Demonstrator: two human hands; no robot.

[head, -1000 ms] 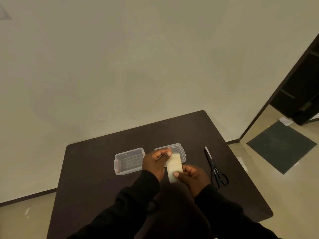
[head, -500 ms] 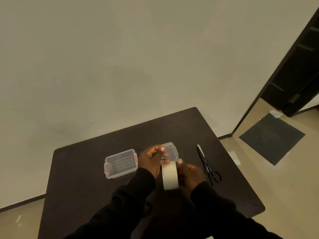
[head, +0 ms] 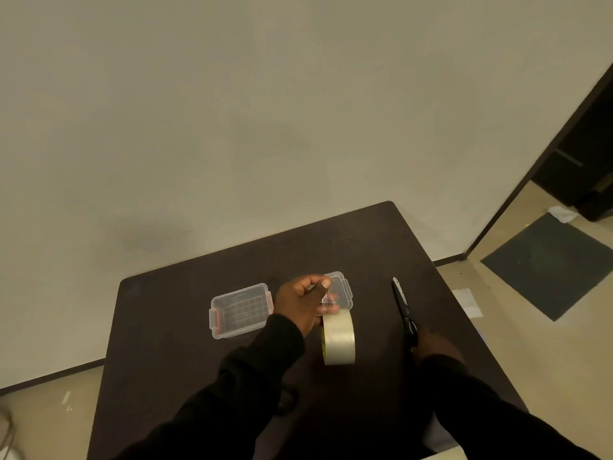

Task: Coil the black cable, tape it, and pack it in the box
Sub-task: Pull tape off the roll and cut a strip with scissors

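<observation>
A clear tape roll (head: 340, 340) hangs upright above the dark table (head: 159, 343), held from its top by my left hand (head: 300, 303), whose fingers pinch the tape. My right hand (head: 434, 348) lies over the handles of the black scissors (head: 402, 305), fingers curled on them, at the table's right side. The small clear box (head: 240, 310) with red latches stands open, left of my left hand. Its clear lid (head: 343, 288) lies behind the tape roll. I cannot pick out the black cable; my dark sleeves cover the near table.
The table's right edge runs close beside the scissors, with bare floor and a dark mat (head: 550, 263) beyond. A plain wall stands right behind the table's far edge. An open doorway (head: 583, 144) is at the far right.
My right hand let go of the tape roll and moved right onto the scissors' handles. The roll now hangs from my left hand alone.
</observation>
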